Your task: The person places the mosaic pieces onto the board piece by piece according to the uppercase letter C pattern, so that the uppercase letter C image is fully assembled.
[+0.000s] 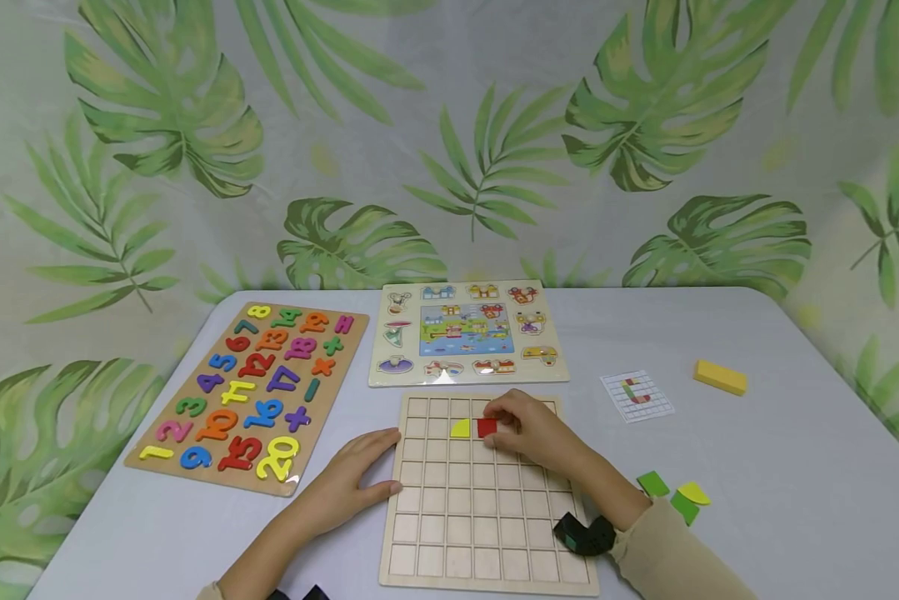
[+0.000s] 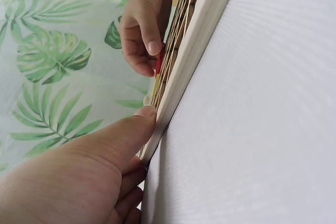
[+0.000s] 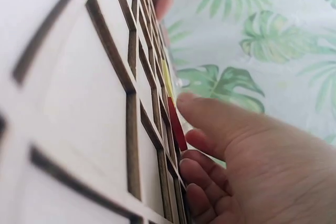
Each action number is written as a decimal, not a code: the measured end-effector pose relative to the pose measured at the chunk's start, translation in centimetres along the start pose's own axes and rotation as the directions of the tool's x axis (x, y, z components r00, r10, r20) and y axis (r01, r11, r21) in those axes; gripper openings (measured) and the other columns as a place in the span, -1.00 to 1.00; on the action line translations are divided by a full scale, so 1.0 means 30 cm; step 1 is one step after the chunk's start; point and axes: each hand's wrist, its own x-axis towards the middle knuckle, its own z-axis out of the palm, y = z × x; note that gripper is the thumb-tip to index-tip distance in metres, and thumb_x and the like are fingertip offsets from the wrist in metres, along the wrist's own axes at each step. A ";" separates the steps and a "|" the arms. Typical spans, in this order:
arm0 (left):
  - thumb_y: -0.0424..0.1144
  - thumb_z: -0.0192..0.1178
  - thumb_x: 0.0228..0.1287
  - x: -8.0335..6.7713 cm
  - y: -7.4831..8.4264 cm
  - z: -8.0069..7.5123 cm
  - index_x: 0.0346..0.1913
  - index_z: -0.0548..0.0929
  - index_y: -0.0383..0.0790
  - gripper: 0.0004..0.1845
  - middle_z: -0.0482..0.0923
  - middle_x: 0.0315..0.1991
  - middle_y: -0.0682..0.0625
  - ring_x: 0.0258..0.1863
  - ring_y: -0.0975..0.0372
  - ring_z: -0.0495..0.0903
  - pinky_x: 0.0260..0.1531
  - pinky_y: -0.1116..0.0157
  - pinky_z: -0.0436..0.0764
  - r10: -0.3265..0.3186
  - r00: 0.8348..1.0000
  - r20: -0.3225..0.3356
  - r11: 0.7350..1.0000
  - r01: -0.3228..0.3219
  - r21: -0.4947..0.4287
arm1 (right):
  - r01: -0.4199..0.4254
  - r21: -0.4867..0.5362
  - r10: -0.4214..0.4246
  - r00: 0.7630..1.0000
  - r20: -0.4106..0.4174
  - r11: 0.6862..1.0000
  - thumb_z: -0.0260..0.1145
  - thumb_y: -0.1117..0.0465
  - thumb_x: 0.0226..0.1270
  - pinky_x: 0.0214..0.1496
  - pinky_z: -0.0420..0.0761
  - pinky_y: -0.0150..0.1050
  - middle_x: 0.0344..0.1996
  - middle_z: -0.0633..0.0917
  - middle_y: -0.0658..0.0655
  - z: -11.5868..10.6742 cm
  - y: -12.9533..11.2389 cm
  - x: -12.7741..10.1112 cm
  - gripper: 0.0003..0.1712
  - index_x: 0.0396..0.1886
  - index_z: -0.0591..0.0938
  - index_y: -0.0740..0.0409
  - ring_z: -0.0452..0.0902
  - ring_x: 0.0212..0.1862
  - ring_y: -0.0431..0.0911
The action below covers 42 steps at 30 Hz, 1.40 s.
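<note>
A wooden grid board (image 1: 460, 527) lies on the table in front of me. At its left edge rests my left hand (image 1: 350, 477), with fingertips and thumb against the rim; the left wrist view shows that thumb (image 2: 137, 119) close up. Over the second row of cells, my right hand (image 1: 541, 433) pinches a red square tile (image 1: 486, 427) between thumb and finger. In the right wrist view the red tile sits slightly tilted at the grid. Just left of it, a yellow quarter-round tile (image 1: 460, 428) lies in a cell.
A number puzzle board (image 1: 217, 354) lies at left, a picture puzzle (image 1: 404, 333) behind the grid. To the right are a pattern card (image 1: 655, 408), a yellow block (image 1: 720, 377), green tiles (image 1: 653, 483) and another yellow tile (image 1: 693, 492). Leaf-print cloth (image 1: 494, 225) hangs behind.
</note>
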 end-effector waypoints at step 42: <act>0.05 0.20 0.11 0.000 -0.010 0.004 0.30 0.28 -0.12 -0.29 0.23 0.27 0.04 0.27 0.14 0.13 0.22 0.10 0.15 0.013 1.000 -0.005 1.000 -0.012 0.025 | -0.146 -0.008 0.144 0.984 -0.109 0.989 0.28 0.02 0.16 -0.04 0.49 -0.01 -0.04 0.54 0.04 -0.298 -0.030 -0.311 -0.51 0.08 0.44 0.03 0.45 -0.04 -0.01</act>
